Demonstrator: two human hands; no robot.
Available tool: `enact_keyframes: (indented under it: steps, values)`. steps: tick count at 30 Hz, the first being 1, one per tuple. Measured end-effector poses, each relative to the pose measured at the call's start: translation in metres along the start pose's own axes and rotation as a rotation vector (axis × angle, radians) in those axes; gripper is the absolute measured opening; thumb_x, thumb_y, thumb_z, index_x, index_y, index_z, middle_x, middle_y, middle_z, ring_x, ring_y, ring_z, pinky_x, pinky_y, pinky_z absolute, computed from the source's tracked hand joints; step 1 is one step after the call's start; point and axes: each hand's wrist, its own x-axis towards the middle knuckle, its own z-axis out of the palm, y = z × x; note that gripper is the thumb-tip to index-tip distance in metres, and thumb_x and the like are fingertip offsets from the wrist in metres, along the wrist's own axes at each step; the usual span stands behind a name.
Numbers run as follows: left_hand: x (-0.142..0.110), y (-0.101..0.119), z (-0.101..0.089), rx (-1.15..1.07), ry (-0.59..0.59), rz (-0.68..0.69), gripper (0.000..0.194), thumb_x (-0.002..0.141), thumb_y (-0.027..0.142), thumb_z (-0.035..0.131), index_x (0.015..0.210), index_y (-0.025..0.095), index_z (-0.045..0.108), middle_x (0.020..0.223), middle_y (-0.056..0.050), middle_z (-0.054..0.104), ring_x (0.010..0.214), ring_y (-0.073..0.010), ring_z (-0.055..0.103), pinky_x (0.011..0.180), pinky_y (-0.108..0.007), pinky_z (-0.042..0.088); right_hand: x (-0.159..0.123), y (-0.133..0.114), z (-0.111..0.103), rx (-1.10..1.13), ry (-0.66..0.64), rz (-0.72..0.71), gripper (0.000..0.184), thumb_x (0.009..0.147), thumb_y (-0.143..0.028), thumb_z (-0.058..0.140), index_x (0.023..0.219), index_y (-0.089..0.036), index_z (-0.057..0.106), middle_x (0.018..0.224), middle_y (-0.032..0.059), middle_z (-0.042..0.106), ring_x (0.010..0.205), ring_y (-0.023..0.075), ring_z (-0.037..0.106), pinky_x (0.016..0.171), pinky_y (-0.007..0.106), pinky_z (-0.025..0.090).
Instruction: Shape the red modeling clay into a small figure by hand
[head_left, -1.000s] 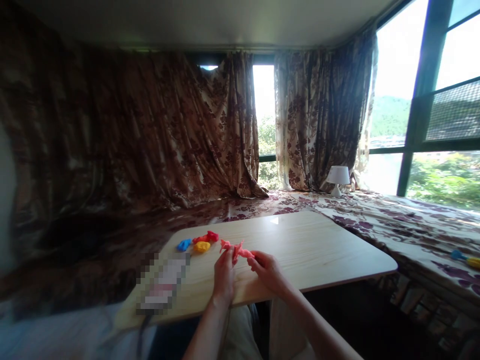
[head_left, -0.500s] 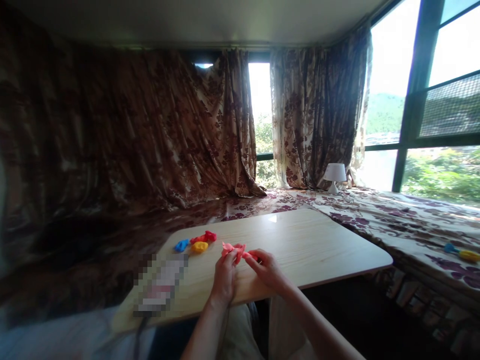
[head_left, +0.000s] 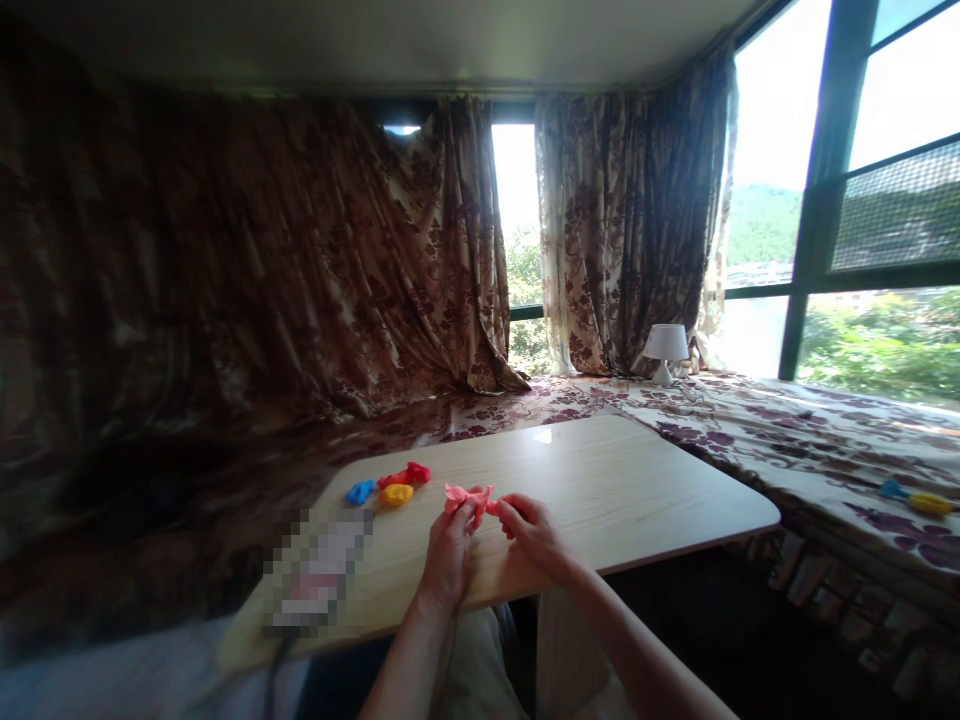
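We look at a crumpled pink piece (head_left: 459,493) in the lower centre of the frame, strung between two hands above the near edge of the pale table (head_left: 630,490). Its long axis runs left to right, dipping slightly toward the right. We see the left hand (head_left: 448,556) with its fingers closed around the middle, the ruffled end poking out above them and the wrist coming up from the bottom of the frame. The right hand (head_left: 536,535) pinches the narrow right-hand end between thumb and fingers, so neither hand is nearer: both touch it, with a short stretch showing between them. How much the fingers hide, we cannot tell. Left of the hands lie a yellow piece (head_left: 396,495), a red piece (head_left: 416,473) and a blue piece (head_left: 361,492).
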Motion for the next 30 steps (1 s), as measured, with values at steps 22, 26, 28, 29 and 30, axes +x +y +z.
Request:
enact_keyframes:
  steps: [22,26,28,29,30]
  values:
    - [0.001,0.005,-0.002,-0.071,0.142,-0.009,0.029,0.061,0.036,0.072,0.082,0.017,0.066,0.101,-0.007,0.066,0.093,-0.0174,0.060,0.079,-0.029,0.044,-0.001,0.008,0.000,0.153,-0.010,-0.057,0.039,0.073,-0.047,0.061,0.093,-0.014,0.066,0.067,0.0020,0.061,0.060,0.0129,0.055,0.059,0.027,0.046]
    - [0.003,0.003,-0.004,-0.010,0.191,0.035,0.032,0.061,0.040,0.072,0.082,0.017,0.066,0.091,-0.004,0.067,0.085,-0.0161,0.061,0.075,-0.028,0.045,0.000,0.006,-0.001,0.040,0.004,-0.069,0.039,0.080,-0.047,0.053,0.096,-0.015,0.068,0.075,0.0056,0.066,0.070,0.0167,0.059,0.064,0.029,0.048]
    - [0.007,0.002,-0.007,0.071,0.268,0.094,0.032,0.061,0.042,0.071,0.081,0.017,0.066,0.085,-0.003,0.068,0.084,-0.0164,0.061,0.073,-0.027,0.046,0.001,0.008,-0.001,-0.020,0.048,-0.101,0.037,0.078,-0.044,0.056,0.100,-0.016,0.067,0.091,0.0082,0.066,0.083,0.0195,0.060,0.068,0.029,0.049]
    - [0.010,0.001,-0.008,0.139,0.298,0.130,0.032,0.062,0.042,0.070,0.080,0.016,0.066,0.083,-0.003,0.068,0.083,-0.0167,0.061,0.073,-0.027,0.046,0.002,0.010,0.000,-0.048,0.063,-0.117,0.035,0.077,-0.042,0.058,0.100,-0.016,0.067,0.096,0.0088,0.064,0.086,0.0201,0.059,0.068,0.029,0.049]
    - [0.012,0.000,-0.009,0.216,0.317,0.165,0.033,0.062,0.043,0.070,0.080,0.016,0.066,0.080,-0.003,0.068,0.081,-0.0170,0.061,0.073,-0.027,0.045,0.003,0.014,0.000,-0.075,0.070,-0.126,0.033,0.077,-0.040,0.059,0.099,-0.016,0.067,0.097,0.0090,0.064,0.086,0.0199,0.059,0.067,0.028,0.049]
